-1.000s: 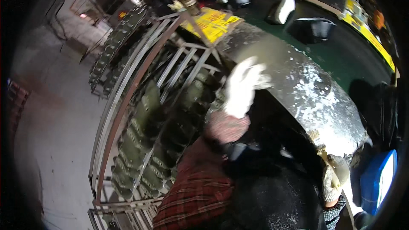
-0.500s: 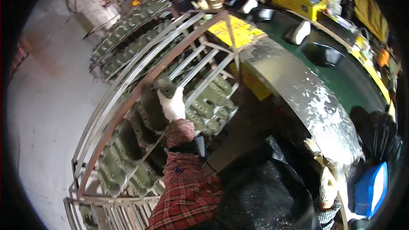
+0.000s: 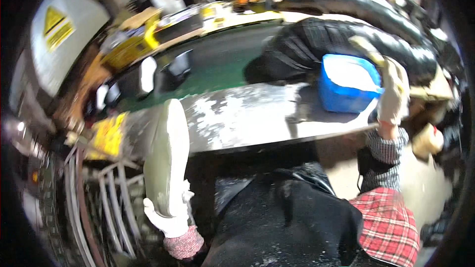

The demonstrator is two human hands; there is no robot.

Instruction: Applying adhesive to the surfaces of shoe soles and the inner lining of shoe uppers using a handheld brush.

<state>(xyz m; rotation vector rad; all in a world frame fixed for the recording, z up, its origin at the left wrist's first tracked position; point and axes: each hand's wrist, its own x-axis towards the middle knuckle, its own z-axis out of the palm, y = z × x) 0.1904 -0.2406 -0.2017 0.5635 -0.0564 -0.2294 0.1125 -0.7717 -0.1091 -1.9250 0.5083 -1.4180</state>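
Note:
My left hand (image 3: 170, 222), in a white glove, grips one end of an olive-green shoe (image 3: 157, 163) with a pale, whitish bottom. The shoe stands nearly upright in front of the bench (image 3: 232, 123), its whitish bottom turned to the right. My right hand (image 3: 394, 91), gloved too, is closed around a brush (image 3: 367, 49) with a pale, yellowish head, blurred by motion. It is raised beside the blue tub (image 3: 341, 91), which holds something white and stands on the right part of the bench.
Behind the bench runs a green conveyor belt (image 3: 222, 64) carrying dark shoes with white bottoms (image 3: 147, 75). A yellow box (image 3: 131, 47) stands beyond it. A metal rack (image 3: 111, 202) is at lower left. Black wrapped bundles (image 3: 316, 44) lie at the back right.
The view has swung right, from the rack to the bench. My left hand has come away from the rack with the olive-green shoe. My right hand, with the brush, is now raised beside the blue tub.

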